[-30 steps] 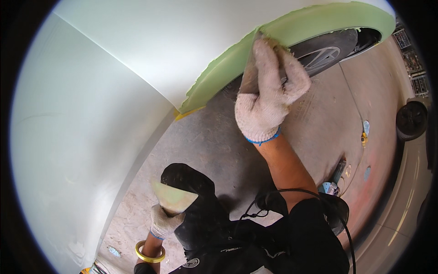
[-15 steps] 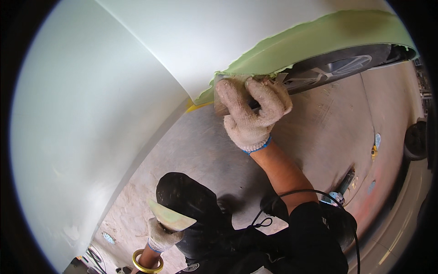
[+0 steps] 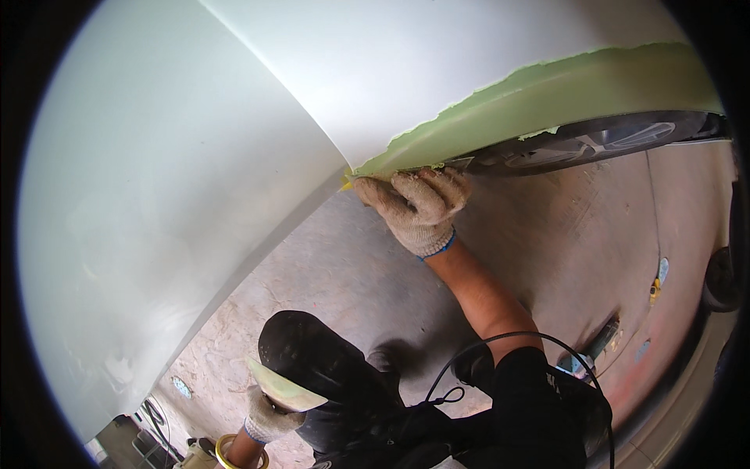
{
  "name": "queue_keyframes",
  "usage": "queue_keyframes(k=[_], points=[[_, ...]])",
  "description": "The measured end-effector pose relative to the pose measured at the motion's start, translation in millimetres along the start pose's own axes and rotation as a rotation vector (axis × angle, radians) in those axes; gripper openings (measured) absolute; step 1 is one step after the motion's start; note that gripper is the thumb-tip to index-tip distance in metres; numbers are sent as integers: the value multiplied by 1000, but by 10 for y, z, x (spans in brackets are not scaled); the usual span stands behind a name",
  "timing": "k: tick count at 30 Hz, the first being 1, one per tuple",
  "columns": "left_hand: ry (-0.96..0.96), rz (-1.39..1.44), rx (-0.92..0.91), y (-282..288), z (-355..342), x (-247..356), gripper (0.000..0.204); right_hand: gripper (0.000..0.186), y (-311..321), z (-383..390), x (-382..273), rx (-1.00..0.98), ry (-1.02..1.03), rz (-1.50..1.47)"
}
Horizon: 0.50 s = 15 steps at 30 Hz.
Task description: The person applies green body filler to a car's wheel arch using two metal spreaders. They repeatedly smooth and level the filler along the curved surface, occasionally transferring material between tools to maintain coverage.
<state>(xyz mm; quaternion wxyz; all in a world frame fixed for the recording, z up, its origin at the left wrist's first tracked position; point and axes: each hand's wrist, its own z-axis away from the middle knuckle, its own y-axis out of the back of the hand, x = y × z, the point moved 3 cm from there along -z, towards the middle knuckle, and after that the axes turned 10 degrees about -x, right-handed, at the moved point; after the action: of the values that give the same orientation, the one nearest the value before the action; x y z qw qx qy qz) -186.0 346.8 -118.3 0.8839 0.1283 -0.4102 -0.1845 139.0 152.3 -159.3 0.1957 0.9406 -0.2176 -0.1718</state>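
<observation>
1. nearest the lower edge are the person's dark trousers (image 3: 336, 391) and a black sleeve (image 3: 531, 402); a black cord (image 3: 516, 334) arcs across the right arm and down past the sleeve.
2. a yellow tape roll (image 3: 221, 452) sits around the left forearm, just below the glove cuff.
3. the left hand (image 3: 269, 418), in a pale knit glove, is closed on a pale green board (image 3: 287, 391), which is tilted beside the bent knee.
4. the right hand (image 3: 414, 207), gloved too, with a blue cuff edge, is raised to the bodywork, its fingers bent and close together, pinching a thin spreader (image 3: 462, 164); the fingers hide most of it and only a sliver shows at their right.
5. the green filler band (image 3: 562, 90), ragged along its upper edge, follows the wheel arch of a white panel (image 3: 469, 55); the right hand is at the lower edge of its left end, near a scrap of yellow tape (image 3: 346, 181).
6. a seam parts that panel from a grey-green panel (image 3: 187, 156) on the left.
7. under the arch is a wheel (image 3: 598, 148) with grey spokes.
8. on the blotchy floor (image 3: 336, 258) lies a dark, long tool (image 3: 601, 336), its kind unclear.
9. at far right is a loose dark tyre (image 3: 720, 280).
</observation>
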Motion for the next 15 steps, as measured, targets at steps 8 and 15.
queue_keyframes(k=[8,15], points=[[33,-155,17,14,99,74,30,35,-221,578,126,-177,37,204],[-3,-198,5,-8,52,103,30,35,-109,829,28,-484,-136,264]])
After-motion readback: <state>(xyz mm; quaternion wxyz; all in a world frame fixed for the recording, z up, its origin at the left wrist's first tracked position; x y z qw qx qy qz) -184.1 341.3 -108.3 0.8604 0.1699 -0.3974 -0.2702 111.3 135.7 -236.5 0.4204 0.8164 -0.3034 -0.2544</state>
